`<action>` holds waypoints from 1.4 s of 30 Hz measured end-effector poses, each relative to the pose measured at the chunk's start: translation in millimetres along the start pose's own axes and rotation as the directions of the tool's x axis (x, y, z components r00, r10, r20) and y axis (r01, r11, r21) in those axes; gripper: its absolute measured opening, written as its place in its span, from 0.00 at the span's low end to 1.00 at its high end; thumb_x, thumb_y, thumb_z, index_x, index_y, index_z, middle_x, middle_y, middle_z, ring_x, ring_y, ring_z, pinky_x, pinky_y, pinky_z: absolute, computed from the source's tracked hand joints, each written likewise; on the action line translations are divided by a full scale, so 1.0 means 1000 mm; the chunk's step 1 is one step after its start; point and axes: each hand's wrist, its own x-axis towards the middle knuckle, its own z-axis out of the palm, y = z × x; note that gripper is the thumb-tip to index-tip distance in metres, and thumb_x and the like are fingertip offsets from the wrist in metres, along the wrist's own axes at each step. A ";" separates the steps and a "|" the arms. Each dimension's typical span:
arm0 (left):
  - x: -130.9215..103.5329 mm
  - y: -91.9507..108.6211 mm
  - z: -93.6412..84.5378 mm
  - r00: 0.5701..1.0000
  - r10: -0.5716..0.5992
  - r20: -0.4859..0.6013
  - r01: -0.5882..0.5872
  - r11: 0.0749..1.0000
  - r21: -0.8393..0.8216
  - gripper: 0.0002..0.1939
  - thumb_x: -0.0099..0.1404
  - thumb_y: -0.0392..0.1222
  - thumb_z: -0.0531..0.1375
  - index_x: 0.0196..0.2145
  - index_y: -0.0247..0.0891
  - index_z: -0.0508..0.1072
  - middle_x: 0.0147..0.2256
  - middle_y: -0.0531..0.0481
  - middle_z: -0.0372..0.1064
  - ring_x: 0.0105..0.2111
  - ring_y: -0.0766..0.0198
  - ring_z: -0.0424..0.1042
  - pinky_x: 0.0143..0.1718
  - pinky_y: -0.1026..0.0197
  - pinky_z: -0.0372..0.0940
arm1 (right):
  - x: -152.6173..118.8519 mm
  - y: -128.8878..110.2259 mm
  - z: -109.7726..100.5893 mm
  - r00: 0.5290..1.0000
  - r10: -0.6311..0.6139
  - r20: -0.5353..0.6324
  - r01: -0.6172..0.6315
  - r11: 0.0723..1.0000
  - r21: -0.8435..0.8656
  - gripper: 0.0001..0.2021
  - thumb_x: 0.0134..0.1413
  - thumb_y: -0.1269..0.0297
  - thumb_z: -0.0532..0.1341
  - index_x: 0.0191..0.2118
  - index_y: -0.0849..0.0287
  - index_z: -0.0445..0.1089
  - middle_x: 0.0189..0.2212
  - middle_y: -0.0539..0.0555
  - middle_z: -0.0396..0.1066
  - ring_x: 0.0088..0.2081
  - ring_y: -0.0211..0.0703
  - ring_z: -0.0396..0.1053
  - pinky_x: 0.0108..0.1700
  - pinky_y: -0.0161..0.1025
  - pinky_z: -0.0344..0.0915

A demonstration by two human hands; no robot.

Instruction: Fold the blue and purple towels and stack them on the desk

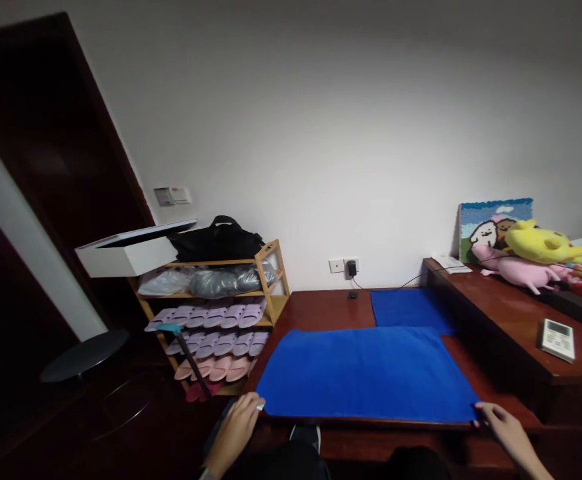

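A blue towel (355, 373) lies spread across the dark red wooden desk, its near edge along the desk's front. My left hand (238, 423) is closed on the near left corner, where a small white tag shows by the fingertips. At the opposite near corner, my right hand (503, 427) pinches the cloth between thumb and fingers. Farther back, a second blue cloth (411, 308) lies flat against the wall side, partly behind the first.
A raised wooden ledge (491, 313) on the right bears plush toys (545, 243), a picture (493, 223) and a white remote-like device (558, 340). A slipper rack (271, 293) with a white box (131, 257) stands left, near a round stool (85, 353). A plugged charger's cable (391, 289) crosses behind.
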 end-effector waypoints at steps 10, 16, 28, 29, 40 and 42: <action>-0.023 -0.012 0.008 0.995 0.003 0.102 -0.002 1.000 -0.011 0.18 0.65 0.39 0.53 0.46 0.50 0.78 0.49 0.52 0.80 0.50 0.56 0.78 0.53 0.56 0.73 | -0.005 0.006 -0.027 0.994 -0.100 -0.035 0.084 0.948 -0.305 0.17 0.31 0.40 0.61 0.25 0.44 0.76 0.21 0.50 0.77 0.28 0.57 0.78 0.32 0.48 0.74; -0.008 -0.006 -0.007 0.989 -0.074 0.125 0.075 0.997 -0.007 0.18 0.65 0.39 0.52 0.47 0.45 0.77 0.50 0.46 0.77 0.52 0.53 0.75 0.55 0.51 0.70 | 0.012 0.025 -0.052 0.964 -0.250 0.085 0.251 0.769 -0.588 0.22 0.43 0.37 0.57 0.31 0.47 0.78 0.36 0.55 0.82 0.39 0.58 0.79 0.38 0.45 0.74; 0.183 -0.038 0.090 0.900 -0.425 0.096 0.428 0.904 -0.010 0.20 0.67 0.44 0.50 0.49 0.32 0.74 0.51 0.31 0.75 0.55 0.44 0.73 0.59 0.41 0.64 | 0.149 -0.024 0.077 0.809 -0.447 0.382 0.572 0.447 -0.688 0.32 0.62 0.45 0.44 0.60 0.57 0.70 0.63 0.59 0.68 0.64 0.52 0.65 0.67 0.52 0.60; 0.192 -0.042 0.100 0.899 -0.426 0.099 0.430 0.903 -0.020 0.18 0.66 0.43 0.52 0.48 0.34 0.74 0.51 0.32 0.75 0.55 0.44 0.72 0.59 0.41 0.64 | 0.159 -0.017 0.082 0.810 -0.429 0.399 0.571 0.427 -0.701 0.33 0.63 0.45 0.44 0.63 0.59 0.68 0.65 0.59 0.65 0.66 0.52 0.62 0.69 0.52 0.57; 0.206 -0.072 0.125 0.908 -0.374 0.191 0.417 0.857 -0.302 0.23 0.59 0.49 0.61 0.51 0.41 0.69 0.41 0.48 0.77 0.43 0.54 0.78 0.46 0.54 0.71 | 0.178 0.018 0.069 0.800 -0.390 0.456 0.574 0.276 -0.771 0.36 0.67 0.42 0.41 0.68 0.59 0.62 0.69 0.59 0.57 0.70 0.54 0.53 0.71 0.56 0.52; 0.210 -0.078 0.117 0.892 -0.408 0.195 0.452 0.794 -0.406 0.28 0.59 0.55 0.62 0.54 0.40 0.69 0.40 0.48 0.78 0.41 0.54 0.79 0.43 0.55 0.72 | 0.179 0.018 0.063 0.794 -0.393 0.464 0.576 0.243 -0.781 0.36 0.65 0.40 0.42 0.67 0.58 0.63 0.68 0.59 0.60 0.69 0.56 0.55 0.70 0.58 0.55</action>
